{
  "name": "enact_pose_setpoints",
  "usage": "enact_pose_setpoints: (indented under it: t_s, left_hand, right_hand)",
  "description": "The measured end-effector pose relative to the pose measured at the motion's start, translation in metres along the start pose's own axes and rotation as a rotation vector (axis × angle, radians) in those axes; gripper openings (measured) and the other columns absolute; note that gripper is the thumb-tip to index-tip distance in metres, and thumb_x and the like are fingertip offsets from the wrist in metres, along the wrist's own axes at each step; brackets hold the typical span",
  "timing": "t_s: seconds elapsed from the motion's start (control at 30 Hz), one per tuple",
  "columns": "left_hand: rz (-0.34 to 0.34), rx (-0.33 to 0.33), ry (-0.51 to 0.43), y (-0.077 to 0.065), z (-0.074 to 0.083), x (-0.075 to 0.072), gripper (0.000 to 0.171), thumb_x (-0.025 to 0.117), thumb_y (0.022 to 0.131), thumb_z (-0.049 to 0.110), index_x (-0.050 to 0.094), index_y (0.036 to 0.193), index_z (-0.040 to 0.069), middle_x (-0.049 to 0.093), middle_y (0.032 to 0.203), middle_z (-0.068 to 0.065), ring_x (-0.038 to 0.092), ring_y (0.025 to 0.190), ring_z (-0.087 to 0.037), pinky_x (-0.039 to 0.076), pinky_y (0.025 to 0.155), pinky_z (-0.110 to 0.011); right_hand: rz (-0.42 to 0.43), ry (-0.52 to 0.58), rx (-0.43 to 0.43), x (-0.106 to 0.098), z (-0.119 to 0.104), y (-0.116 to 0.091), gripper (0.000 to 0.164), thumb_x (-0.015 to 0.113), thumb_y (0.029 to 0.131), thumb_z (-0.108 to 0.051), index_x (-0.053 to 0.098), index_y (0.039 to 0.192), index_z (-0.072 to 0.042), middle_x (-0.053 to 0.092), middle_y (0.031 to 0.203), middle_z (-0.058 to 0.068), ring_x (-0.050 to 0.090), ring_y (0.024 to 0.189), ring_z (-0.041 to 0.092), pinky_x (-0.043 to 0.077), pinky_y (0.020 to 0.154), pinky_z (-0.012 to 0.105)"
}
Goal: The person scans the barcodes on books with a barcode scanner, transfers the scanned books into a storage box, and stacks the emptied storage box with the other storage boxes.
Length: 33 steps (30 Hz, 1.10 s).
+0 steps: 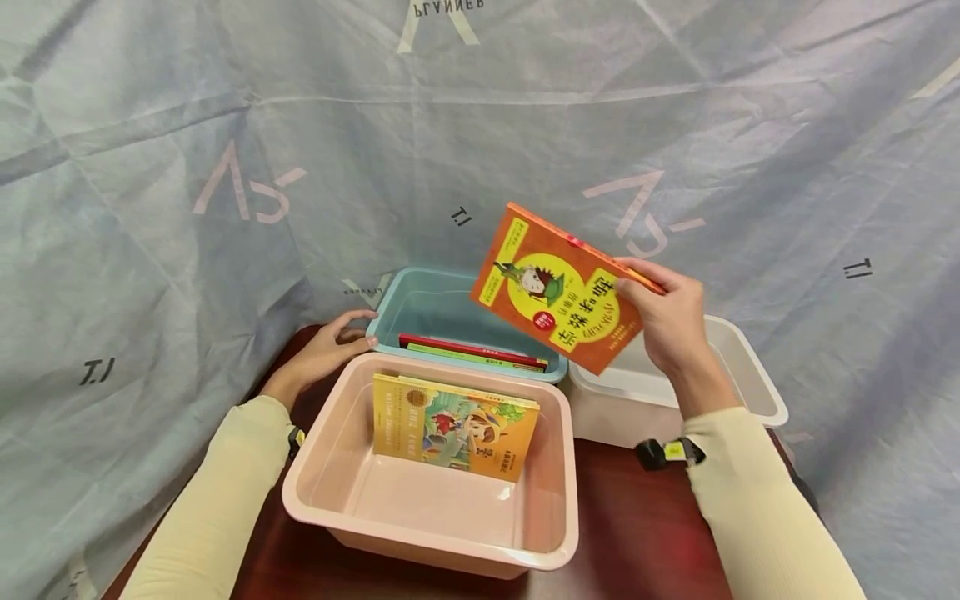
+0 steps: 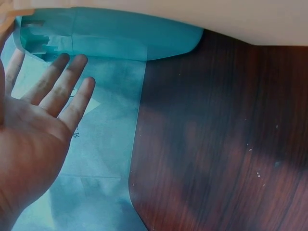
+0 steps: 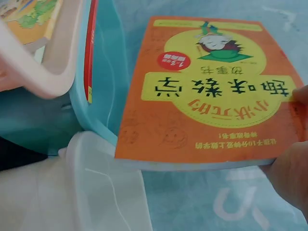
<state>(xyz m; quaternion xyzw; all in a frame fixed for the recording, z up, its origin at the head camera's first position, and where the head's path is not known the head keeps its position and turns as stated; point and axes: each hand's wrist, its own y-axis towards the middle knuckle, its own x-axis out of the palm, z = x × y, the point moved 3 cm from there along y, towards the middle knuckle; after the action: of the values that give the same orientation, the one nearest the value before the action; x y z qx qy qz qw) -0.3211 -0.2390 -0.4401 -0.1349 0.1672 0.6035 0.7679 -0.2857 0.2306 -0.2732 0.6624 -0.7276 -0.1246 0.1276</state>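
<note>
My right hand [image 1: 669,312] pinches an orange book [image 1: 551,292] by its spine side, thumb on the cover. In the head view the book hangs tilted above the right end of the blue bin [image 1: 442,292]. The right wrist view shows its orange and yellow cover [image 3: 216,120] with the thumb at the edge. Beside the blue bin's left end is my left hand [image 1: 326,350], fingers extended and touching the rim. In the left wrist view the left hand [image 2: 43,115] has its fingers spread. A red book [image 1: 465,346] and a green-edged book [image 1: 472,358] stand inside the blue bin.
In front sits a pink bin [image 1: 435,546] with yellow books [image 1: 457,425] leaning on its far wall. A white bin [image 1: 757,375] stands at the right, partly behind my right arm. All are on a dark wooden table [image 1: 637,517], with grey printed cloth [image 1: 450,125] behind.
</note>
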Motion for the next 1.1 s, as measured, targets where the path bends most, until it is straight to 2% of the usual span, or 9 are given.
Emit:
enact_pose_setpoints:
  t_s: [0.1,0.37,0.7,0.83,1.1]
  left_hand:
    - [-0.014,-0.008,-0.005,-0.004,0.005,0.014,0.07,0.066,0.101,0.046,0.035,0.16,0.027,0.042,0.16,-0.024,0.045,0.146,-0.042,0.043,0.113,-0.063]
    - [-0.021,-0.001,0.003,-0.001,0.008,0.015,0.07,0.066,0.101,0.045,0.034,0.16,0.026,0.045,0.158,-0.025,0.048,0.143,-0.043,0.043,0.113,-0.062]
    - [-0.037,0.011,0.007,0.003,0.006,0.021,0.068,0.066,0.101,0.043,0.036,0.16,0.024,0.046,0.157,-0.026,0.049,0.143,-0.043,0.045,0.111,-0.061]
    - [-0.034,0.015,0.007,0.003,0.006,0.02,0.068,0.067,0.101,0.043,0.036,0.159,0.025,0.046,0.157,-0.025,0.049,0.143,-0.043,0.045,0.111,-0.061]
    - [-0.012,0.008,0.023,-0.007,0.002,0.01,0.067,0.065,0.102,0.042,0.036,0.16,0.026,0.046,0.158,-0.024,0.046,0.145,-0.041,0.042,0.113,-0.063]
  right_hand:
    - [0.004,-0.036,0.003,0.0,0.0,0.001,0.024,0.073,0.093,-0.006,0.077,0.117,-0.003,0.073,0.102,0.002,0.069,0.085,0.018,0.06,0.07,0.024]
    - [-0.004,-0.086,0.013,0.024,0.018,0.021,0.025,0.07,0.095,-0.011,0.077,0.119,-0.007,0.073,0.105,0.003,0.068,0.087,0.019,0.06,0.073,0.024]
    - [-0.064,-0.123,0.064,0.038,0.049,0.013,0.028,0.068,0.097,-0.01,0.074,0.123,-0.002,0.072,0.107,0.002,0.067,0.092,0.019,0.06,0.077,0.023]
    - [-0.126,-0.144,0.102,0.041,0.061,0.006,0.029,0.067,0.097,-0.009,0.074,0.124,-0.003,0.073,0.112,0.006,0.068,0.094,0.019,0.06,0.079,0.024]
    - [-0.335,-0.207,0.149,0.06,0.077,-0.003,0.03,0.067,0.099,-0.012,0.073,0.128,-0.008,0.071,0.126,0.017,0.07,0.099,0.02,0.061,0.08,0.029]
